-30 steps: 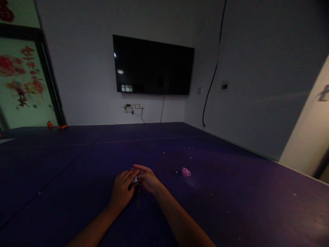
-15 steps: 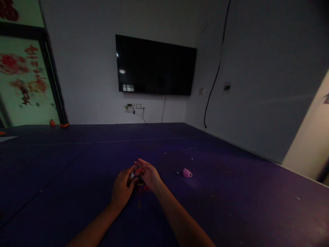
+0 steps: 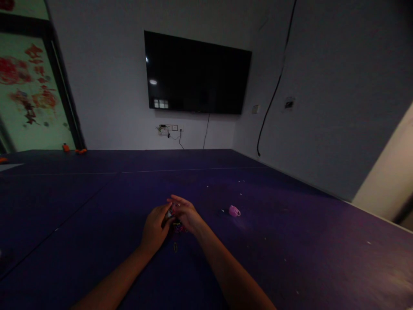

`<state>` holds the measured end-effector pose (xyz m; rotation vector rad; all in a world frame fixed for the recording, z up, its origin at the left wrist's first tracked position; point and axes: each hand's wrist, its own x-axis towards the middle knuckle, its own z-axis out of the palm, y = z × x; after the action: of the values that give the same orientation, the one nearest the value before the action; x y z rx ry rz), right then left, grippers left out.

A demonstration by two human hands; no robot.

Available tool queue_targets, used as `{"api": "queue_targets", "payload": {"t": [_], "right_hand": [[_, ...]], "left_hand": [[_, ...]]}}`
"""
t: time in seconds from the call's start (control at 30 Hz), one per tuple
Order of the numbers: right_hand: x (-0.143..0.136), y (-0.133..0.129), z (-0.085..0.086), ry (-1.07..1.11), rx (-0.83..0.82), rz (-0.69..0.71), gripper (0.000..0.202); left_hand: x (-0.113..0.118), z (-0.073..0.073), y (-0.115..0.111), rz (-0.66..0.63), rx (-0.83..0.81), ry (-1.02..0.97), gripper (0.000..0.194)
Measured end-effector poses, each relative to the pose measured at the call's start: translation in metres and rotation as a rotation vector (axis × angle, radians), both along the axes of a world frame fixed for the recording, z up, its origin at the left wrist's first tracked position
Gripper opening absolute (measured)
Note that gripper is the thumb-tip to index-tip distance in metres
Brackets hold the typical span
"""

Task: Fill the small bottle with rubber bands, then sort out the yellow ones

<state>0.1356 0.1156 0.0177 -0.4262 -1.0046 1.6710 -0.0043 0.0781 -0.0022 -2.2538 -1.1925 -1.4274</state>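
Head view, purple surface (image 3: 129, 267): reaches the walls; its far edge sits higher in frame than half a second ago.
Television (image 3: 196, 71): wall-mounted, screen dark; lower-edge mark too small to read.
Door panel (image 3: 35, 82): red characters, too blurred to read.
Left hand (image 3: 156, 226): curled, gripping a small item between thumb and fingers.
Right hand (image 3: 186, 213): fingers partly extended against the item's other side; cannot tell whether it grips.
Multicoloured pile (image 3: 178, 227): on the surface, below the hands.
Small item (image 3: 170, 212): between both hands; red contents, plainer earlier, now mostly covered.
Pink object (image 3: 234, 211): right of the hands, unmoved.
Thin loop (image 3: 175, 247): nearer the wearer, apart from the pile.
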Motion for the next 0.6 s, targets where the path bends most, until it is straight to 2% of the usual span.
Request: {"api": "queue_targets", "payload": {"t": [0.3, 0.47, 0.6], "right_hand": [[0.0043, 0.0032, 0.0017, -0.146, -0.007, 0.050, 0.045], [0.0033, 0.0049, 0.0003, -0.203, 0.001, 0.012, 0.040], [0.0059, 0.0073, 0.0041, -0.195, 0.056, -0.069, 0.040]], "left_hand": [[-0.0020, 0.0003, -0.0022, -0.045, 0.030, 0.099, 0.038], [-0.0019, 0.0005, -0.0007, -0.030, 0.015, 0.084, 0.038], [-0.0026, -0.0010, 0.0019, 0.048, -0.038, -0.019, 0.036]]}}
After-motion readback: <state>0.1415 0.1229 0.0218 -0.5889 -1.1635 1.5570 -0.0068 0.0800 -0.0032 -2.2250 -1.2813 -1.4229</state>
